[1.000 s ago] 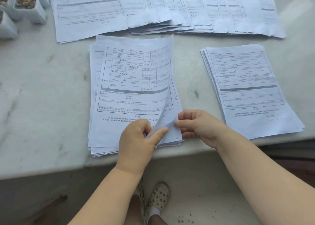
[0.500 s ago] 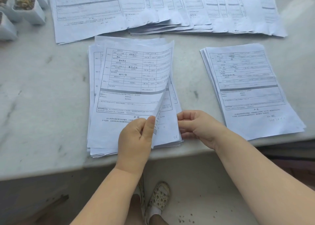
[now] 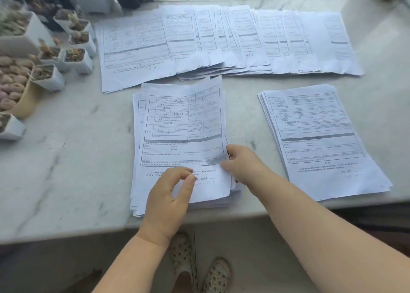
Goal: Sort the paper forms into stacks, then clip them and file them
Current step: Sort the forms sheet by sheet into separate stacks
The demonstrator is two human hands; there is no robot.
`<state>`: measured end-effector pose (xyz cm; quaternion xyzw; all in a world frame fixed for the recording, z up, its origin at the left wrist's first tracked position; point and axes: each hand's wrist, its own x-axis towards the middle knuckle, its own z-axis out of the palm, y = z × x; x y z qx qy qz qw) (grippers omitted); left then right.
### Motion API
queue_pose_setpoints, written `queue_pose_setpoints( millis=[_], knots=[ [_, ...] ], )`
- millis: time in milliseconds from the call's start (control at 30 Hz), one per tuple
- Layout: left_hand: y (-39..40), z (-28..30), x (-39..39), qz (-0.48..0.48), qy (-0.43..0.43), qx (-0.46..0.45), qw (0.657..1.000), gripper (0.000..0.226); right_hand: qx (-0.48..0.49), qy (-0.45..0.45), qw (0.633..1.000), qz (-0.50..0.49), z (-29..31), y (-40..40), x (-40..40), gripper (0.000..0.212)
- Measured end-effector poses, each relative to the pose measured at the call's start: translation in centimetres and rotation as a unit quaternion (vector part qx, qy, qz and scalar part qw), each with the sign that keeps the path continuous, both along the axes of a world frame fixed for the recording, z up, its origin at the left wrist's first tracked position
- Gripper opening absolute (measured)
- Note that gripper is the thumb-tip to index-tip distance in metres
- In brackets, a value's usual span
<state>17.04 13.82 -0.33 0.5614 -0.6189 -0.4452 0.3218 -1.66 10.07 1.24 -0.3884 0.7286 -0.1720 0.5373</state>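
A thick stack of printed forms (image 3: pixel 142 195) lies in the middle of the marble counter (image 3: pixel 66 159), near its front edge. Its top sheet (image 3: pixel 182 124) sits slightly askew, with its right edge raised a little. My right hand (image 3: pixel 241 164) pinches that right edge. Over the sheet's lower part is my left hand (image 3: pixel 170 195), with finger and thumb loosely curled and apart, holding nothing. A thinner stack of forms (image 3: pixel 319 137) lies to the right. At the back, several forms (image 3: pixel 221 42) are fanned out in an overlapping row.
Small white pots of succulents (image 3: pixel 75 57) crowd the counter's back left, beside a beige bowl of pebble-like plants (image 3: pixel 13 84). A window sill runs along the back. My feet in patterned slippers (image 3: pixel 199 268) stand on the floor below the counter edge.
My left hand let go of the lifted bottom-right corner, and the sheet dropped flat. My right hand moved up and took the sheet's right edge. The camera tilted up, showing more of the back.
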Motion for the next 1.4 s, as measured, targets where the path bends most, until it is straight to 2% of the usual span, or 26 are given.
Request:
queue_pose_setpoints(
  millis=[67, 100, 133, 167, 233, 300, 367, 467, 533, 667, 733, 900, 1033, 1100, 1233, 1367, 1400],
  knots=[
    [-0.8, 1.6, 1.2, 0.051, -0.071, -0.079, 0.993, 0.02, -0.035, -0.033, 0.997, -0.056, 1.0, -0.1, -0.8, 0.022],
    [-1.4, 2.2, 1.8, 0.073, -0.11, -0.107, 0.985, 0.025, -0.045, -0.061, 0.993, -0.086, 1.7, -0.2, -1.6, 0.023],
    [-2.3, 2.7, 2.2, 0.099, -0.136, -0.106, 0.98, 0.036, -0.054, -0.087, 0.989, -0.111, 2.5, -0.3, -2.5, 0.026],
    [-3.3, 3.2, 2.5, 0.123, -0.14, -0.069, 0.98, 0.048, -0.065, -0.11, 0.984, -0.126, 3.2, -0.5, -3.4, 0.029],
    [-5.6, 4.7, 2.2, 0.147, -0.065, 0.072, 0.984, 0.059, -0.082, -0.145, 0.976, -0.14, 4.1, -1.1, -5.1, 0.032],
    [-7.9, 5.8, 1.2, 0.121, 0.051, 0.165, 0.977, 0.037, -0.089, -0.181, 0.968, -0.15, 4.8, -1.9, -6.5, 0.03],
    [-9.7, 6.3, -0.3, 0.071, 0.093, 0.175, 0.978, 0.018, -0.079, -0.204, 0.962, -0.164, 4.5, -2.8, -7.6, 0.023],
    [-12.1, 5.7, -2.7, 0.011, 0.104, 0.166, 0.981, 0.016, -0.084, -0.125, 0.95, -0.274, 3.5, -4.8, -9.2, 0.013],
    [-14.2, 4.7, -3.3, 0.003, 0.08, 0.155, 0.985, 0.016, -0.11, -0.091, 0.916, -0.375, 3.0, -6.5, -11.0, 0.014],
    [-19.7, 2.4, -2.5, 0.016, -0.011, 0.08, 0.997, 0.02, -0.151, -0.185, 0.838, -0.49, 3.7, -10.9, -14.1, 0.012],
    [-22.6, 1.8, -2.4, -0.002, -0.077, 0.021, 0.997, 0.021, -0.143, -0.238, 0.818, -0.505, 4.0, -13.6, -14.9, 0.019],
    [-29.3, -0.1, -4.6, -0.065, -0.198, -0.094, 0.974, 0.039, -0.116, -0.333, 0.795, -0.494, 4.6, -20.9, -13.7, 0.021],
    [-32.4, -2.5, -6.3, -0.126, -0.312, -0.099, 0.936, 0.063, -0.094, -0.386, 0.808, -0.435, 5.0, -26.6, -11.1, 0.022],
    [-33.0, -3.1, -6.5, -0.111, -0.301, -0.085, 0.943, 0.057, -0.076, -0.403, 0.82, -0.4, 4.5, -28.9, -9.9, 0.018],
    [-33.1, -3.6, -6.2, -0.054, -0.248, -0.099, 0.962, 0.028, -0.024, -0.391, 0.853, -0.345, 2.3, -32.1, -8.5, 0.012],
    [-33.2, -3.9, -5.8, 0.001, -0.193, -0.067, 0.979, 0.003, 0.017, -0.369, 0.883, -0.289, 0.5, -33.8, -8.3, 0.015],
    [-33.2, -3.9, -5.8, 0.012, -0.193, -0.071, 0.978, 0.012, 0.023, -0.37, 0.886, -0.277, 0.2, -34.1, -8.2, 0.015]
  ],
)
